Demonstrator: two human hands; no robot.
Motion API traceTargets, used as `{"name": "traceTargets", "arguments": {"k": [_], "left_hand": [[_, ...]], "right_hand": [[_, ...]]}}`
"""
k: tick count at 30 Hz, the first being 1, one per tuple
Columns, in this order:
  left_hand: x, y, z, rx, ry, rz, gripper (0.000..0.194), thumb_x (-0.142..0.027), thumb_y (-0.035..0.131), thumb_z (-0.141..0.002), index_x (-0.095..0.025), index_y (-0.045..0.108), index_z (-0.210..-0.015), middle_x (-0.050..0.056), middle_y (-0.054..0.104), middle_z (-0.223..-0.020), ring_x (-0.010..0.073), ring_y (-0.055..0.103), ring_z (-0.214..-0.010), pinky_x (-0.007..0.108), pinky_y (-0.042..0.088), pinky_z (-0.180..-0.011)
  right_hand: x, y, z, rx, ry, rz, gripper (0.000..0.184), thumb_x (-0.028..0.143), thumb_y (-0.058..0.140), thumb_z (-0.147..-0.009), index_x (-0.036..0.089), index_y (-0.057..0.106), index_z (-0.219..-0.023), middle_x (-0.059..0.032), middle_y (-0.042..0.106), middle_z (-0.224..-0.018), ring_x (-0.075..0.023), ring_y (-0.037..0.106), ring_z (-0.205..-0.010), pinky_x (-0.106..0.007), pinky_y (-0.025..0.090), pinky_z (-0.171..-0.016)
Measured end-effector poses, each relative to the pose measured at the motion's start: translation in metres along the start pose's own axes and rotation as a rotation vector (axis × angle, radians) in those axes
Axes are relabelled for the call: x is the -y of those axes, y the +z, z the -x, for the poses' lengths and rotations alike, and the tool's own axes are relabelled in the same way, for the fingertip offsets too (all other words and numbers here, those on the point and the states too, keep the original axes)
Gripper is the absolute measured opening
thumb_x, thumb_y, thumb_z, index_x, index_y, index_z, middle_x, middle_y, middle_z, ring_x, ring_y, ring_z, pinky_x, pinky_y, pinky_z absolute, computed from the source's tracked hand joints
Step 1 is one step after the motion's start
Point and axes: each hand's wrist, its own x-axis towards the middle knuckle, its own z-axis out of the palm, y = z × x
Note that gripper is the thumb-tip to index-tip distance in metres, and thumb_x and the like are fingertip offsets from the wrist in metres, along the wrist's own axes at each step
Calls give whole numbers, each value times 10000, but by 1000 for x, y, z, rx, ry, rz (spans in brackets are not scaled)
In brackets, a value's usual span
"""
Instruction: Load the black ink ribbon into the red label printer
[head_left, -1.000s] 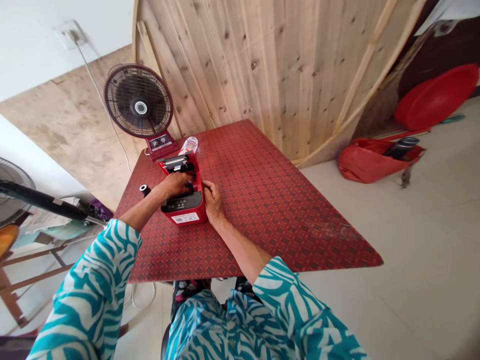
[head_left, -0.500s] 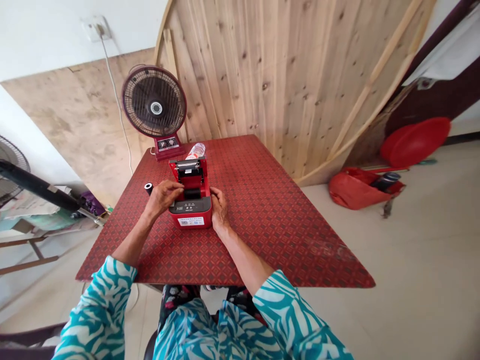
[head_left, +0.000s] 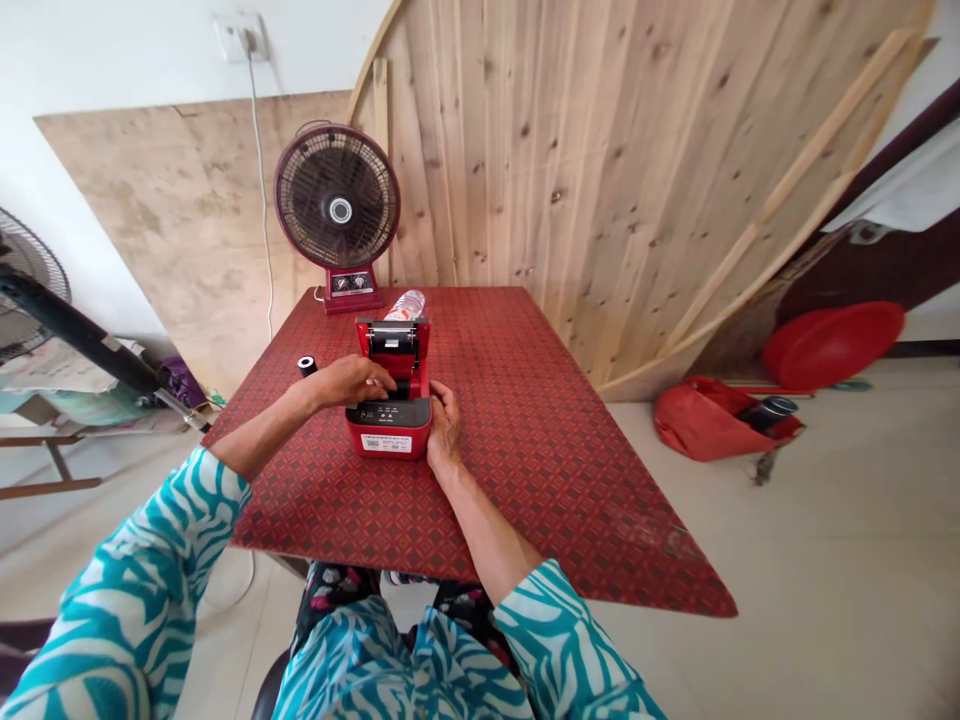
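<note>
A red and black label printer (head_left: 388,440) stands on the table with its lid (head_left: 391,342) raised. Inside its compartment lies a black roll (head_left: 403,388), partly covered by fingers. My left hand (head_left: 358,380) reaches over the printer's left side, fingers stretched and a little bent down at the roll; their exact contact with it is hidden. Against the right side of the printer my right hand (head_left: 444,425) is closed, gripping its casing. A small black roll with a white end (head_left: 306,365) stands on the table left of the printer, behind my left wrist.
Behind the printer a clear plastic bottle (head_left: 407,304) lies on the patterned red table (head_left: 540,480). A dark red fan (head_left: 339,210) stands at the back left, its cord running to a wall socket. On the floor to the right are a red bag (head_left: 690,420) and a red basin (head_left: 832,345).
My left hand has moved right, farther over the printer's compartment, and its fingers now cover more of the roll. My right hand stays at the printer's side. The camera view has shifted slightly.
</note>
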Motion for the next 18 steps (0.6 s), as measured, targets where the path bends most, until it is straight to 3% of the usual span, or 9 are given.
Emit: {"name": "traceTargets", "arguments": {"k": [5, 11, 15, 18], "left_hand": [[-5, -7, -30, 234, -5, 24, 214, -135, 718, -747, -252, 827, -890, 10, 818, -908, 168, 733, -797, 197, 491, -694], [-10, -5, -45, 328, -55, -76, 274, -116, 673, -729, -235, 827, -922, -8, 768, -682, 122, 620, -525, 183, 413, -529], [-13, -4, -42, 364, -15, -55, 289, -66, 623, -741, -230, 830, -859, -2, 806, -815, 137, 678, -657, 181, 446, -592], [-13, -2, -41, 395, 9, -11, 320, -34, 590, -749, -221, 831, -846, 3, 805, -805, 151, 695, -700, 192, 472, -628]], "right_hand": [[-2, 0, -1, 13, -16, 29, 358, 403, 501, -837, 228, 679, -1094, -54, 726, -1113, -207, 626, -1073, -387, 502, -971], [-5, 0, -2, 17, -34, 26, 344, 391, 503, -835, 242, 686, -1085, -40, 724, -1086, -204, 616, -1071, -381, 506, -963], [-8, 1, -3, 14, -34, 27, 339, 386, 500, -834, 242, 685, -1079, -46, 718, -1105, -207, 607, -1095, -386, 505, -969], [-10, 1, -4, 12, -29, 20, 339, 374, 496, -832, 242, 683, -1081, -46, 718, -1108, -208, 606, -1098, -390, 504, -972]]}}
